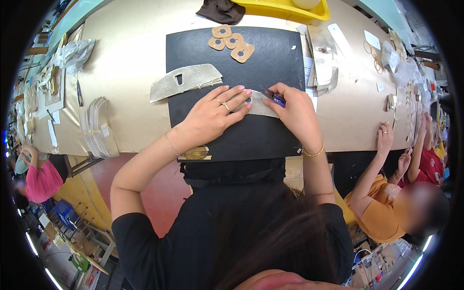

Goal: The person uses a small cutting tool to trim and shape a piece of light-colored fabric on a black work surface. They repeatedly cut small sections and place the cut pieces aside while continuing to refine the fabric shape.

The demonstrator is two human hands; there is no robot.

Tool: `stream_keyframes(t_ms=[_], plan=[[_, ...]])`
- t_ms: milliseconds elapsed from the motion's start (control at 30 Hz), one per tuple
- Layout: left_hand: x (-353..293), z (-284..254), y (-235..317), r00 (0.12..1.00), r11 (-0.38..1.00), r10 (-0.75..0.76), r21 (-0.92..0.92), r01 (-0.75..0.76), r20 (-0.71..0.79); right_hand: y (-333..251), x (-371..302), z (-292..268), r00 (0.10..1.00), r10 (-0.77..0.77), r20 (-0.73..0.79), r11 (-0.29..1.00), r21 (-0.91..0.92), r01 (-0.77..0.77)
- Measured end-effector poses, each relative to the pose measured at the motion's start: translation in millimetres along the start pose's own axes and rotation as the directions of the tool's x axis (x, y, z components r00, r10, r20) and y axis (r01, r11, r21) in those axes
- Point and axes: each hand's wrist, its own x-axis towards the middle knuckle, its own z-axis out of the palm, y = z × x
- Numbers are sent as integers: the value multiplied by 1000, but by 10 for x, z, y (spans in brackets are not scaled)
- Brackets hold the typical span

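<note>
On a black mat (241, 137) lies a curved pale grey piece of sheet material (265, 107). My left hand (208, 116) rests over its left part, fingers stretched out and lying flat, covering much of it. At the piece's right end, my right hand (299, 108) is closed on a small purple-handled tool (279, 99); its exact kind is hard to make out. Beyond my left hand sits a stack of similar grey pieces (186, 79) with a rectangular cutout, overhanging the mat's left edge. Several tan rounded-square pieces with dark centres (233, 41) lie near the mat's far edge.
A yellow tray (285, 8) and a dark brown cloth (221, 10) are at the back. Bundled pale strips (99, 128) stand on the left of the table, more grey pieces (321, 63) on the right. A co-worker in an orange top (374, 212) sits close at right.
</note>
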Motion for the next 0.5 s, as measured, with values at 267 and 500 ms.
stream_keyframes(t_ms=[267, 500], plan=[[-284, 8, -68, 771, 927, -358, -100, 362, -526, 189, -134, -314, 998, 8, -64, 986, 169, 3], [-611, -242, -354, 708, 820, -484, 15, 572, -514, 621, -97, -605, 817, 298, -494, 946, 270, -181]])
